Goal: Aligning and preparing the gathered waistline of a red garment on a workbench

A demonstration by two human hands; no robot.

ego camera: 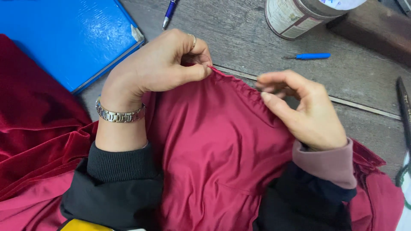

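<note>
While my left hand pinches the gathered top edge of the crimson satin fabric at 12 o'clock, my right hand pinches the same ruffled edge at 2 o'clock. Smooth and glossy, the fabric drapes over the grey wooden desk toward me.

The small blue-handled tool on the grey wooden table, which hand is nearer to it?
Right. The right hand is just below the small blue-handled tool; the left hand pinches red fabric farther left.
</note>
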